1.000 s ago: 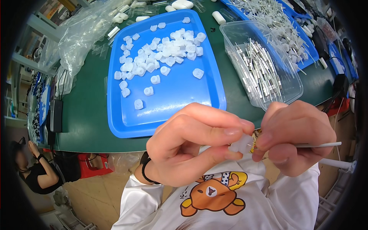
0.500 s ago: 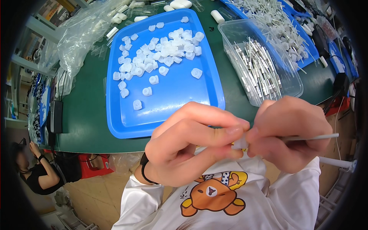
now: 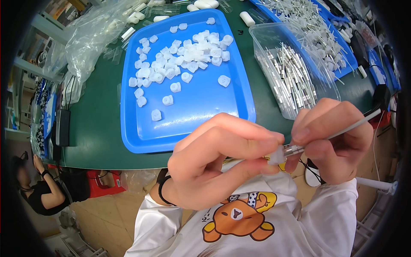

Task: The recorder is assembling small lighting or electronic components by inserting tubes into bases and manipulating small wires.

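Observation:
My left hand [image 3: 216,165] pinches a small translucent white plastic cap [image 3: 277,156] between thumb and fingertips. Facing it, my right hand [image 3: 336,141] grips a thin white tube with a silver metal end [image 3: 293,150]; the tube's white tail [image 3: 358,123] sticks out beyond the fingers. The metal end meets the cap, but how deep it sits inside I cannot tell. Both hands are above my lap, just off the near table edge. Behind them lies a blue tray [image 3: 205,107] with many similar caps [image 3: 195,55] heaped in its far half.
Right of the tray stands a clear plastic box [image 3: 330,91] full of metal-ended tubes [image 3: 294,79]. Farther back, another blue tray [image 3: 351,60] carries a pile of tubes with caps. Clear plastic bags [image 3: 83,47] lie far left. Another person [image 3: 47,188] sits at the left.
My right hand has opened its grip somewhat and turned, so the metal end now shows and the tail tilts upward. The left hand still pinches the cap, slightly farther right.

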`<action>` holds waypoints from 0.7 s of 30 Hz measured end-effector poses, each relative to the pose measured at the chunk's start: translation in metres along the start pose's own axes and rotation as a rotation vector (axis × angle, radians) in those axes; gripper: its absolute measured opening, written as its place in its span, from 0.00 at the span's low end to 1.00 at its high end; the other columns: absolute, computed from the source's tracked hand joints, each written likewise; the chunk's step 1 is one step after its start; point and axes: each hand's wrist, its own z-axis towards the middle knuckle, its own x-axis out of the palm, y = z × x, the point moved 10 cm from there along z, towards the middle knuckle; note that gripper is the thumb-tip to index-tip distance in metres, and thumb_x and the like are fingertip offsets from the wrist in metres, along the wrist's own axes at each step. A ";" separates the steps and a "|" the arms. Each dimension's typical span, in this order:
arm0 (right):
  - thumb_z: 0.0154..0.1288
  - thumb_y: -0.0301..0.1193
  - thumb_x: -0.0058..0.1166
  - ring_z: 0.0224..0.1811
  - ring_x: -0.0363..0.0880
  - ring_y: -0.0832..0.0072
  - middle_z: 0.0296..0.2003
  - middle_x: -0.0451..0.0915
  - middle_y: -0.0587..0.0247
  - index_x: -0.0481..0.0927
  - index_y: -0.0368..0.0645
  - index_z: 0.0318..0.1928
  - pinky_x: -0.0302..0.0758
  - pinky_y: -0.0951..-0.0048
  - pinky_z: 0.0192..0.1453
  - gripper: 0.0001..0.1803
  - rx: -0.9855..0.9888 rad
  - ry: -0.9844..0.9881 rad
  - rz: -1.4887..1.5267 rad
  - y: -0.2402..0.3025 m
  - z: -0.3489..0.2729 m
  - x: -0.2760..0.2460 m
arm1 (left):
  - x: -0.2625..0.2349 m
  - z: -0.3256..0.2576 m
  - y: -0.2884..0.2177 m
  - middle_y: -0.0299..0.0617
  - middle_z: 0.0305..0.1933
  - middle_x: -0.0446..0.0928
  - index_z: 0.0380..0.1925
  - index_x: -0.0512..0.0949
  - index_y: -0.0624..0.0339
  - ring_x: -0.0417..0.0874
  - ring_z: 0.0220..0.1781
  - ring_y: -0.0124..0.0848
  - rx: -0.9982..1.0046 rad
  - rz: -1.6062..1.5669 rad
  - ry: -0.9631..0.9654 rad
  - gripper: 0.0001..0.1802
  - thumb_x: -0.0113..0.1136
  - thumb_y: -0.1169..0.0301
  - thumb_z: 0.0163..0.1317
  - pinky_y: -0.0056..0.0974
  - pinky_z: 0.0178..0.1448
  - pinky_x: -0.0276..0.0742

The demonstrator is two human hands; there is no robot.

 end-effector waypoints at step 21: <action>0.61 0.33 0.40 0.03 0.65 0.76 0.08 0.69 0.59 0.67 0.34 0.25 0.60 0.82 0.07 0.14 0.833 -0.118 0.443 -0.059 -0.017 0.021 | -0.003 -0.001 0.002 0.48 0.35 0.72 0.34 0.68 0.68 0.74 0.39 0.32 -0.145 -0.095 -0.003 0.16 0.60 0.81 0.44 0.34 0.44 0.71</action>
